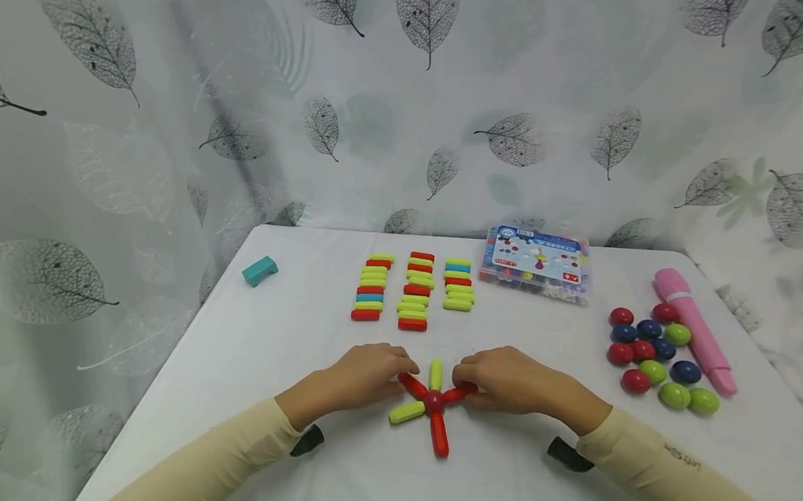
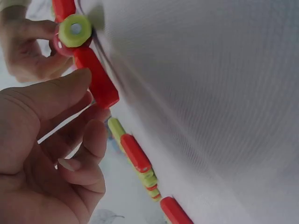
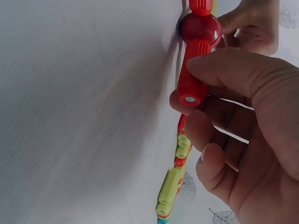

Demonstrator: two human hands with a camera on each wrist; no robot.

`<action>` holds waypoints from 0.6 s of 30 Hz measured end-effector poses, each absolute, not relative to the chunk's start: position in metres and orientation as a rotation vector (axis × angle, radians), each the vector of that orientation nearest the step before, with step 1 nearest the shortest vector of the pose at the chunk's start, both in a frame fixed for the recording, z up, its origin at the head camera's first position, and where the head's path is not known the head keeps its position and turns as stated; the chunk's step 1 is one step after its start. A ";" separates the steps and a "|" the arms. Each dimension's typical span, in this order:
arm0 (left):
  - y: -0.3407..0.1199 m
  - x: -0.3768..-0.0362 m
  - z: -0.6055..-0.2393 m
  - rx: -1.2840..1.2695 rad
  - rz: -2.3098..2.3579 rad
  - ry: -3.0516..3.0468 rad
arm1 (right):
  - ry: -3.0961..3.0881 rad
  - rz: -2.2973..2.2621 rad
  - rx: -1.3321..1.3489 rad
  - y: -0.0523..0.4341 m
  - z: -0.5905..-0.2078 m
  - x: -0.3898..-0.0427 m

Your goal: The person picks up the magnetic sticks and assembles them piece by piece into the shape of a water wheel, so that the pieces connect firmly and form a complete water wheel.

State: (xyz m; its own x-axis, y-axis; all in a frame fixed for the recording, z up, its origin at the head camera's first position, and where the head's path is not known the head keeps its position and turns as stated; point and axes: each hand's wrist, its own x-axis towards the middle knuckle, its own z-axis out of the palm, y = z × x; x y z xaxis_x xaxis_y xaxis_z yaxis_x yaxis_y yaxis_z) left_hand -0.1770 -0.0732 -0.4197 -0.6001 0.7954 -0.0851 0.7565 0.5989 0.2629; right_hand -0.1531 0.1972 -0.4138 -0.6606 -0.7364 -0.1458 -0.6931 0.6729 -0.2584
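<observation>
A dark red ball (image 1: 434,402) stands at the hub of a star of magnetic sticks on the white table, red and yellow-green ones pointing outward. My left hand (image 1: 369,376) pinches the upper-left red stick (image 1: 412,386) between thumb and fingers. In the left wrist view that red stick (image 2: 97,79) meets the ball, and a yellow-green stick (image 2: 75,30) shows end-on in front of it. From the other side my right hand (image 1: 507,380) pinches the right-hand red stick (image 1: 458,393). The right wrist view has my thumb on this red stick (image 3: 192,84), its metal-tipped end facing the camera.
Three columns of red, yellow-green and blue sticks (image 1: 412,291) lie behind the star. A clear plastic box (image 1: 537,262) with a printed label is at the back right. Several coloured balls (image 1: 641,351) and a pink roll (image 1: 695,330) lie right; a teal block (image 1: 260,271) lies back left.
</observation>
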 end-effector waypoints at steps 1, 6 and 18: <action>-0.072 -0.178 -0.421 1.294 0.288 2.622 | 2.647 -0.267 -1.152 0.197 -0.414 -0.153; -0.070 -0.179 -0.424 1.297 0.256 2.614 | 2.634 -0.280 -1.144 0.197 -0.416 -0.155; -0.071 -0.177 -0.428 1.349 0.227 2.636 | 2.762 -0.389 -0.925 0.209 -0.408 -0.193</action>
State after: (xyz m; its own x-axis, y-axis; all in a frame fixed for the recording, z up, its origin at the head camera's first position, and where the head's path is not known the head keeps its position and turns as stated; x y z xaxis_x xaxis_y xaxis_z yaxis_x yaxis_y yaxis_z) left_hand -0.1768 -0.0713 -0.4280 -0.5757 0.8135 -0.0823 0.7874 0.5787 0.2123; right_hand -0.1930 0.2093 -0.4082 -0.7834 -0.6122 -0.1068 -0.5589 0.7692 -0.3097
